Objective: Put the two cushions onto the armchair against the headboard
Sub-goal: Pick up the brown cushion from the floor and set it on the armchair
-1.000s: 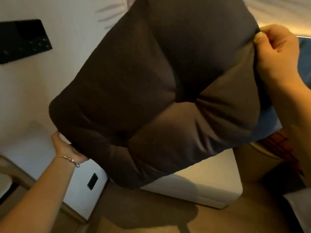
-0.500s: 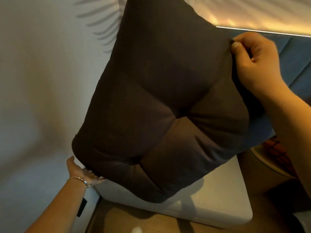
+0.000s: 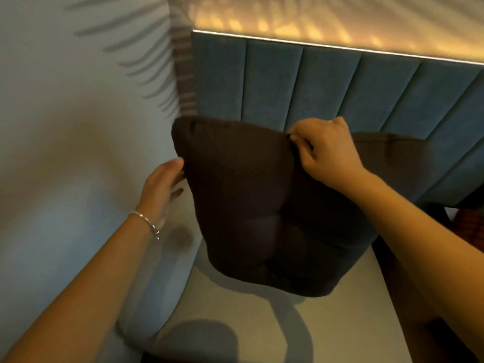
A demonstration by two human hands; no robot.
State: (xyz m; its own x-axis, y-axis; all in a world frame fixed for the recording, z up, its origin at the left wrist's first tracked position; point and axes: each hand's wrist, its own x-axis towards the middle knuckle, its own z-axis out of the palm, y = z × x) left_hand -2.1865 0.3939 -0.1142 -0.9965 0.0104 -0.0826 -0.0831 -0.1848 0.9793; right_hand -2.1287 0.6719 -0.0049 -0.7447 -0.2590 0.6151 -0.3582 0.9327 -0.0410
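Centre of frame: dark cushion (image 3: pixel 251 205) upright on armchair (image 3: pixel 235 310), against headboard (image 3: pixel 301 82).
Right hand (image 3: pixel 327 150): pinching its top edge.
Left hand (image 3: pixel 162 184): open, fingertips touching its side.
Second cushion (image 3: pixel 392 158): mid-right, apparently placed.
Left: release.

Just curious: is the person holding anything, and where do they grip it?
The right hand pinches the top edge of the dark cushion. The left hand lies open against its left side.

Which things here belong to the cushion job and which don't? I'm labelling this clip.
In the job:
front dark brown cushion, pinched by the right hand
left hand at its edge
second cushion behind
armchair
blue headboard

Just there:
bracelet
wall
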